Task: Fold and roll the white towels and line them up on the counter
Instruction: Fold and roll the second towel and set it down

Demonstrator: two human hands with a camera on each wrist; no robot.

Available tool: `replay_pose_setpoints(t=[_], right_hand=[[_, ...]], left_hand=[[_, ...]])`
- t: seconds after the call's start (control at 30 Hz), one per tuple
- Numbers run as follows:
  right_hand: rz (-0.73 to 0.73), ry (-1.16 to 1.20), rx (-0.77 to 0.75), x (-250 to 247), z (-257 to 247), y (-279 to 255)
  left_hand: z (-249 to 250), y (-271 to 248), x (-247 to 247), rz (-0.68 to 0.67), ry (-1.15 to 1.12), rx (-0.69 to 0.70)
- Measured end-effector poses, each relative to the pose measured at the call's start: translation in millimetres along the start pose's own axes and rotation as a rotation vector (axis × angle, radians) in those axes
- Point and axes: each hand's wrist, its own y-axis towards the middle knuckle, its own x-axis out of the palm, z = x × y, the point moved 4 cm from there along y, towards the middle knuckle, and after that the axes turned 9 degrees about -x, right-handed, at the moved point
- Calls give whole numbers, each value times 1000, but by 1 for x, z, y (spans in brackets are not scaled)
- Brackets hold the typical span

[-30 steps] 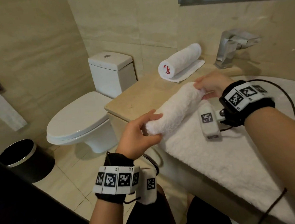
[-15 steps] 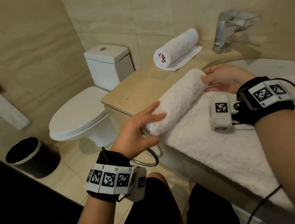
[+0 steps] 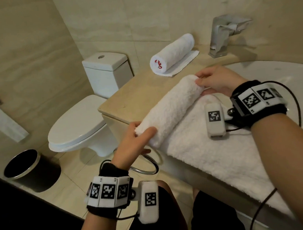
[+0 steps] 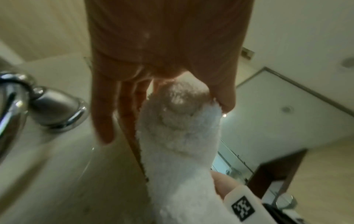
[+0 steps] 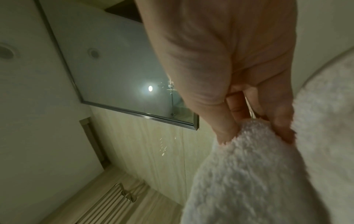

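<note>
The towel (image 3: 166, 111) lies half rolled across the counter (image 3: 136, 96) edge, its flat tail toward us. We are mid-roll: our left hand (image 3: 131, 145) and right hand (image 3: 215, 80) each pinch one end. Next, probably roll evenly toward us. The finished roll (image 3: 173, 56) shows an unreadable red mark.

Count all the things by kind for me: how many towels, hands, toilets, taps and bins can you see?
White towels: 2, the finished rolled towel and the half-rolled towel
Hands: 2, left hand and right hand
Toilet: 1
Tap: 1
Bin: 1
Total: 7
</note>
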Motion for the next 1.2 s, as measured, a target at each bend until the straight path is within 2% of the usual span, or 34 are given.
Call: replay_pose_setpoints(t=[0.07,0.2,0.33,0.5,0.63,0.83,0.93,1.07,1.2], right_hand=[[-30,10,23,3,0,3],[-126,-67,84,14,-9,13],[-208,-443,-136,24,-33,31],[-334,-661,-285,42,-54,52],[-399,-834,-272,44,-59,65],[-417,-1066,-382,50,-63,77],[-470,-1069,-406,49,-62,74],[-457,-1080,-435,47,-59,72],[-517,-1116,-421,48,-54,65]], left_hand=[[-3,0,4,-44,-24,-87],[7,11,-6,70,-20,-24],[17,26,-23,185,52,9],[37,52,-51,303,304,138],[47,81,-76,273,461,122],[49,105,-94,206,581,106],[47,99,-87,212,573,183],[45,85,-75,274,645,353],[40,78,-70,256,593,411]])
